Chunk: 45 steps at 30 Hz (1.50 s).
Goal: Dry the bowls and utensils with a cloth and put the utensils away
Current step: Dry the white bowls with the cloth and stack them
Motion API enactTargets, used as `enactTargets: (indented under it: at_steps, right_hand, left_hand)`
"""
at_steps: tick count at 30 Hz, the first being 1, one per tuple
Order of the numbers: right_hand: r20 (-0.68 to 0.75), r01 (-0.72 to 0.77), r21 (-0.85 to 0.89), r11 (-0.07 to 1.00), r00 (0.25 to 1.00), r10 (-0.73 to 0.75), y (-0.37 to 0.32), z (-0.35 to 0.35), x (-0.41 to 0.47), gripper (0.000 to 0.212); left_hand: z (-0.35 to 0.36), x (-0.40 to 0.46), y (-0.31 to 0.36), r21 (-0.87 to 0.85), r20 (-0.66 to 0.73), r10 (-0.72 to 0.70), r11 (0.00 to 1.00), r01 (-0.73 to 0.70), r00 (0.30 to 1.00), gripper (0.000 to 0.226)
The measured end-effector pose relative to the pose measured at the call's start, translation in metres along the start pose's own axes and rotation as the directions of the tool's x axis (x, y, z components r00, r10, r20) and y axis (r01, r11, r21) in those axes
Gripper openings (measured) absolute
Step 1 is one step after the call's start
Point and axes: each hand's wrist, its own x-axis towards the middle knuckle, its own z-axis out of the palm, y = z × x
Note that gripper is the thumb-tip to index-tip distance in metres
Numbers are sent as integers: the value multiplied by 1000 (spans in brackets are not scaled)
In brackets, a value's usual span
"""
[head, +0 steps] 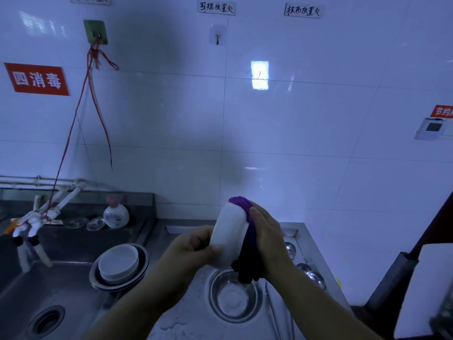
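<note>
Drying a white bowl (229, 238) in mid-air above a wet steel desk (186, 312): the left hand (190, 247) grips the bowl by its rim, fingers curled round the edge, while the right hand (266, 231) presses a purple cloth (247, 214) against the bowl's far side, the cloth's dark end hanging below. The bowl is smooth, glossy and round; the cloth looks thick and fuzzy.

The task seems at an early or middle stage. Below the hands, a shiny metal bowl (232, 294) sits on the desk with droplets around it. To the right lie metal spoons (311, 272) and thin chopsticks or tongs (275, 312), not yet put away. To the left, more bowls are stacked (120, 265) at the sink's edge; whether these are dry cannot be told.
</note>
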Motion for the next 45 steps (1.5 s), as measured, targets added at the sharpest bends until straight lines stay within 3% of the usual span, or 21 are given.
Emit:
enactTargets:
  at_steps: [3,6,10,12,20,26,30,32,34,38,41,45]
  right_hand:
    - [-76,24,31,999,997,-22,7,7,-8,29]
    - [-160,259,-244,934,940,-302,13,12,-15,27]
    - [7,566,-543,620,742,-671,24,11,-21,34]
    - [136,662,-581,474,653,-745,27,10,-24,34]
    - [308,701,-656,281,587,-749,24,-11,-17,35]
    - [222,624,-681,384,675,-704,10,-4,-13,33]
    - [305,695,-612,377,648,-698,12,-4,-21,29]
    - [249,685,-612,394,640,-727,6,-6,-17,29]
    - [187,649,-637,416,654,-733,-3,-3,-10,32]
    - [272,668,-617,416,677,-683,-7,13,-9,37]
    - [347,734,-592,332,604,-717,6,15,-17,33]
    - [375,783,-584,215,495,-784,24,12,-23,31]
  left_hand:
    - [-3,3,-1,-131,-98,-9,991,-4,995,26]
    - [-4,5,-2,-252,-177,-60,968,14,982,20]
    - [-2,7,-2,-357,-212,-102,934,20,972,32]
    - [-2,9,2,-405,-222,-87,914,-11,971,33]
    - [-14,7,10,-407,-225,-91,914,-9,970,32]
    - [-11,3,9,-347,-191,-110,937,37,975,29]
    - [-11,1,11,-322,-212,-127,945,53,969,31]
    - [-10,-1,11,-300,-213,-128,952,60,969,31]
    - [-5,-2,11,-262,-207,-142,961,85,968,30]
    - [5,0,9,-300,-177,-174,947,115,969,28]
    - [6,1,11,-436,-151,-196,893,113,969,24]
    - [9,1,10,-584,-136,-245,802,122,960,35]
